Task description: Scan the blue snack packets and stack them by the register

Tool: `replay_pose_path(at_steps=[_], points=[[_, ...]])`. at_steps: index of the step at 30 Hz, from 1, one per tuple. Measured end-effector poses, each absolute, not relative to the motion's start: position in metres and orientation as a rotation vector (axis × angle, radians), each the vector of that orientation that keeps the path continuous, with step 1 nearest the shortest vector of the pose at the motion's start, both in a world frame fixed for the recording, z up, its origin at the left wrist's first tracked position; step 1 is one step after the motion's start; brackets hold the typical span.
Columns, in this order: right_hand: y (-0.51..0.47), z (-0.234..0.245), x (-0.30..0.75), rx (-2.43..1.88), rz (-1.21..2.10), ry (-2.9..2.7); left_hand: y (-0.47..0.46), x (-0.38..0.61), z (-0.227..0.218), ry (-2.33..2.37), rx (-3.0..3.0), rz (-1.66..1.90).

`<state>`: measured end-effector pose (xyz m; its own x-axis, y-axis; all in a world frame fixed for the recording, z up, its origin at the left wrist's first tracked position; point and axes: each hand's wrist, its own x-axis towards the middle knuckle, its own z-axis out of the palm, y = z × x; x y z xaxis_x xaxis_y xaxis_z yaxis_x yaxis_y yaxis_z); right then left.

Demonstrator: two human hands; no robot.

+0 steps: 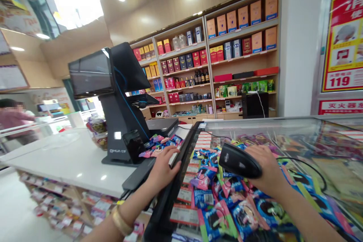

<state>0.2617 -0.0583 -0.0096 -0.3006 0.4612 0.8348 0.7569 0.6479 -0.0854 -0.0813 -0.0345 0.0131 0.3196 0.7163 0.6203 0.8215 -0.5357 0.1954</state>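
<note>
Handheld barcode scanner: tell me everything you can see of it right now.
The handheld barcode scanner has a glossy black body, apparently plastic, tapering to a rounded nose that points left and slightly upward. Small markings on top are too small to read. The person's right hand grips its rear end, holding it tilted over the glass display case; whether it touches the glass cannot be told. A thin black cable runs from behind the hand across the glass.

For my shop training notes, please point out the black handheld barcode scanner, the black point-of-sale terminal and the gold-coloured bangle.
Black handheld barcode scanner point(239, 160): head view, on its upper casing.
Black point-of-sale terminal point(90, 73): head view, on its screen.
Gold-coloured bangle point(121, 224): head view, on its outer band.
</note>
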Motion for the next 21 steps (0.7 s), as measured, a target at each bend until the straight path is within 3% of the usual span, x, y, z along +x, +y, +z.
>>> replay_pose_path(at_steps=[5, 8, 21], points=[[-0.057, -0.010, 0.264, -0.941, -0.461, -1.994, 0.012, -0.142, 0.028, -1.835, -2.143, -0.422], [-0.058, -0.009, 0.262, -0.959, -0.466, -1.982, 0.022, -0.150, 0.027, -1.906, -2.059, -0.241], [-0.058, -0.009, 0.265, -0.943, -0.496, -2.020, 0.036, -0.146, 0.026, -1.961, -2.017, -0.247]])
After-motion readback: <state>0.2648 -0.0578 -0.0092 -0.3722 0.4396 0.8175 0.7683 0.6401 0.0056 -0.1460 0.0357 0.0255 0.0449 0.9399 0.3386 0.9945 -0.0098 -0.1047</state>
